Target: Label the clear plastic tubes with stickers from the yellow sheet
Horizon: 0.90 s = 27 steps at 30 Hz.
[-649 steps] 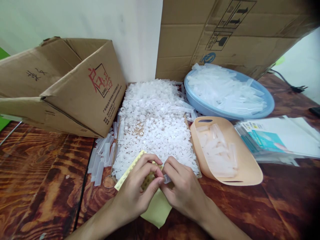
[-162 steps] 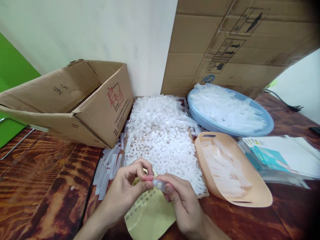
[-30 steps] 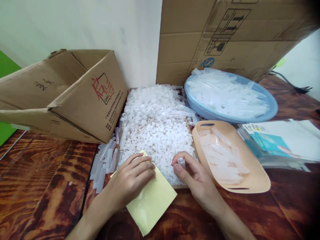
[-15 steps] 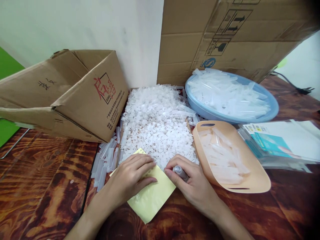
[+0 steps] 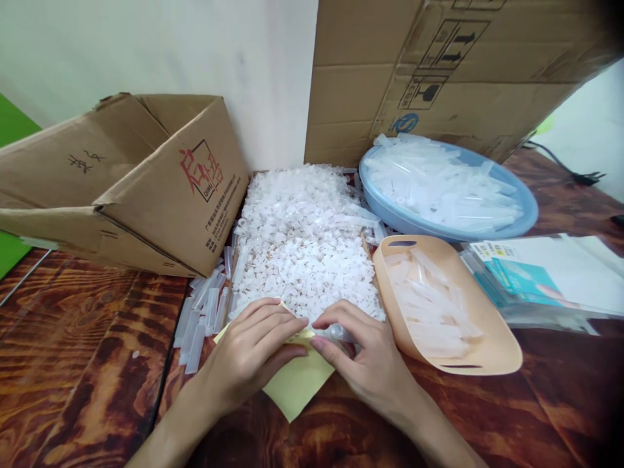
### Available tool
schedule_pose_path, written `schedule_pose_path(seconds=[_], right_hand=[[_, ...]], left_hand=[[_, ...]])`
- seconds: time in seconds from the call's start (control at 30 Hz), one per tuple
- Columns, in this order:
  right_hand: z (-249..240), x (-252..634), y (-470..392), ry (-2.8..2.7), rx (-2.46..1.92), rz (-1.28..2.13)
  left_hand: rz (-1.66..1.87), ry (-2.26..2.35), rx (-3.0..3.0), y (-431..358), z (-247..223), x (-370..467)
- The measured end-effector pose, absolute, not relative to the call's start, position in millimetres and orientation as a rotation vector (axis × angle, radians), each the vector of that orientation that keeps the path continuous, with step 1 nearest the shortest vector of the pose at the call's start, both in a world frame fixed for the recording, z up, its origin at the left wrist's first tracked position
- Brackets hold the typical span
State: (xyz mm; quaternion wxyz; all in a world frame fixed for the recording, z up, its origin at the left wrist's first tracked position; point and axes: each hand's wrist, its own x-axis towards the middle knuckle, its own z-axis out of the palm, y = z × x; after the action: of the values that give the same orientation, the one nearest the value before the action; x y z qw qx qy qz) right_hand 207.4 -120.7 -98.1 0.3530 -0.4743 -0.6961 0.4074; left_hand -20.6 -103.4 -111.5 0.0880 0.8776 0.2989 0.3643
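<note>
A yellow paper sheet hangs below my left hand, which is closed on its upper part. The sheet's top edge looks bent between my hands. My right hand is closed around a translucent plastic tube, whose round end shows beside the index finger. The right thumb and index fingertip meet the sheet's right edge, next to the left fingertips. Just beyond both hands lies a heap of small translucent plastic caps. The fingers hide part of the sheet and most of the tube.
On the right, a peach tray and a blue basin hold translucent tubes. Bagged packs lie beside them. Loose tubes lie left of the heap, by an open cardboard box. A large carton stands behind.
My right hand has moved left to the sheet, its thumb and index finger now at the edge. The sheet's upper part has bent, and its lower corner has risen slightly.
</note>
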Motion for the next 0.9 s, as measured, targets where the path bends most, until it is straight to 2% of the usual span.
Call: schedule_pose_path(seconds=[0.27,0.5,0.9], right_hand=[[-97,203,-126,-1.739,-1.196,1.27],[-97,202,-127,-1.766,-1.155,1.251],[-97,200,-127,-1.8,-1.159,1.219]], left_hand=[[1.13,0.823,2.325,-111,-107,-14],[1.146,0.821,2.086,-112,-102,-15],[1.217,0.824,2.225,-114,-101,-13]])
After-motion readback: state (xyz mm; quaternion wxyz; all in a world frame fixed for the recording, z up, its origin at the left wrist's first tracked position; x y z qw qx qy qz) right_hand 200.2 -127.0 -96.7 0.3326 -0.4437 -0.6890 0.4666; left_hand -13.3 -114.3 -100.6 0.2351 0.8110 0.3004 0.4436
